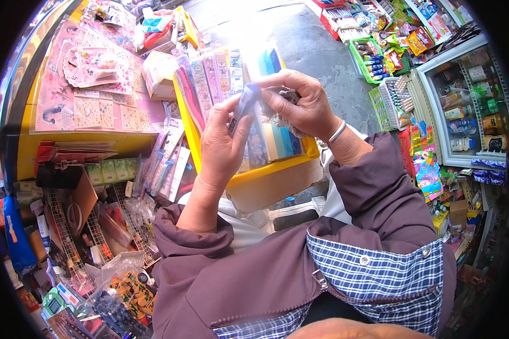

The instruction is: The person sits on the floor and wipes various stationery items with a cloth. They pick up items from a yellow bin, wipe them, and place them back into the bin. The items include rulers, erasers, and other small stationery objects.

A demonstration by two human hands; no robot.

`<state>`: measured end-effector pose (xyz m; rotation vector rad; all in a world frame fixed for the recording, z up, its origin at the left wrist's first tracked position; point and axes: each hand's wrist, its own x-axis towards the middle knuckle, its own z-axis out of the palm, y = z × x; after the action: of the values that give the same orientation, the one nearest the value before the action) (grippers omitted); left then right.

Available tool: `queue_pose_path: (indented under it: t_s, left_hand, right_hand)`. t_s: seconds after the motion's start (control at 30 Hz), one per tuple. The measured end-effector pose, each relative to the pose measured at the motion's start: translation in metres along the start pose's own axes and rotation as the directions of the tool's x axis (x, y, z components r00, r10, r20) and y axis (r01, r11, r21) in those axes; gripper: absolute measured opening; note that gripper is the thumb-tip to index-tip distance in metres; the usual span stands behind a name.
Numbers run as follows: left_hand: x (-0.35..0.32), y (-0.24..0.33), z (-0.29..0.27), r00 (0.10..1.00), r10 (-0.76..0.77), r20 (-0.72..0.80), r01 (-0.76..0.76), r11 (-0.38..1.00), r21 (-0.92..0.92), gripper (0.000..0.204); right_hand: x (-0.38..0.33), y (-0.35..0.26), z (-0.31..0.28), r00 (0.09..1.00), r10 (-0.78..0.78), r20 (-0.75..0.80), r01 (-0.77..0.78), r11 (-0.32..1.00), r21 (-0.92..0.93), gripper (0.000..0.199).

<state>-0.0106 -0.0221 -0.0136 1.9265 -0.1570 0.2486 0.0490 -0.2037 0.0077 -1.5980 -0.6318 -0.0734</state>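
Holding packet [244,107] above bin [277,170], stickers [87,110] leftward.

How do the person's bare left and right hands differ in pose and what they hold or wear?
The left hand points up the picture, while the right hand points leftward. The right hand also clutches a crumpled grey cloth; the left hand holds none. The right hand has a white band at its wrist; the left hand's wrist is bare. Both hold a narrow translucent lilac strip.
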Motion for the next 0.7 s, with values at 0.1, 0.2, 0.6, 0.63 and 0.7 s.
queue_pose_path:
  t_s: [0.1, 0.2, 0.6, 0.63, 0.7]
  left_hand:
    - [0.0, 0.001, 0.0, 0.999, 0.039, -0.005, -0.038, 0.998, 0.053, 0.036]
    - [0.001, 0.001, 0.0, 0.998, 0.062, -0.013, -0.061, 0.996, 0.062, 0.036]
    - [0.002, -0.003, 0.005, 0.998, 0.049, -0.027, -0.051, 0.995, -0.081, 0.038]
    - [0.001, -0.001, 0.004, 0.998, 0.058, -0.02, -0.059, 0.996, -0.062, 0.038]
    - [0.001, 0.004, 0.001, 0.991, 0.136, -0.001, -0.135, 0.988, 0.068, 0.039]
  right_hand:
    - [0.001, 0.004, 0.001, 0.99, -0.143, 0.006, 0.143, 0.98, -0.136, 0.017]
    - [0.001, 0.006, 0.003, 0.989, -0.149, -0.016, 0.147, 0.983, -0.108, 0.016]
    - [0.001, -0.006, -0.003, 0.986, 0.154, -0.058, -0.138, 0.965, 0.224, 0.019]
    - [0.002, -0.006, -0.004, 0.981, 0.176, -0.079, -0.149, 0.951, 0.27, 0.018]
    - [0.002, -0.005, -0.005, 0.974, 0.221, -0.051, -0.195, 0.93, 0.312, 0.016]
